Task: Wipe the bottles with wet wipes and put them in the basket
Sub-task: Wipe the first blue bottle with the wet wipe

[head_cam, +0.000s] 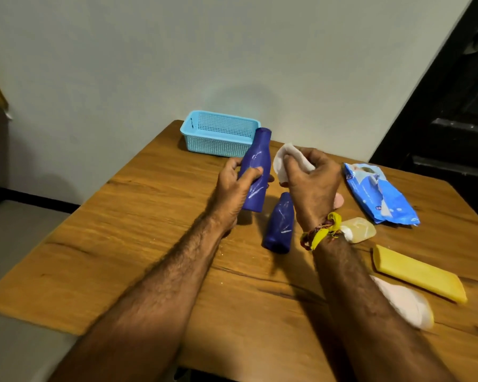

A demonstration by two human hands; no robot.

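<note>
Bottles: one blue bottle, smeared white, gripped upright in the left hand; right hand pinches a wet wipe beside it. Second bottle unwiped on table. Basket holds nothing visible; wiping evidently just starting.

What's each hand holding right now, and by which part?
Left hand grips the upright dark blue plastic bottle around its lower body. Right hand pinches a bunched white wet wipe near its middle.
</note>
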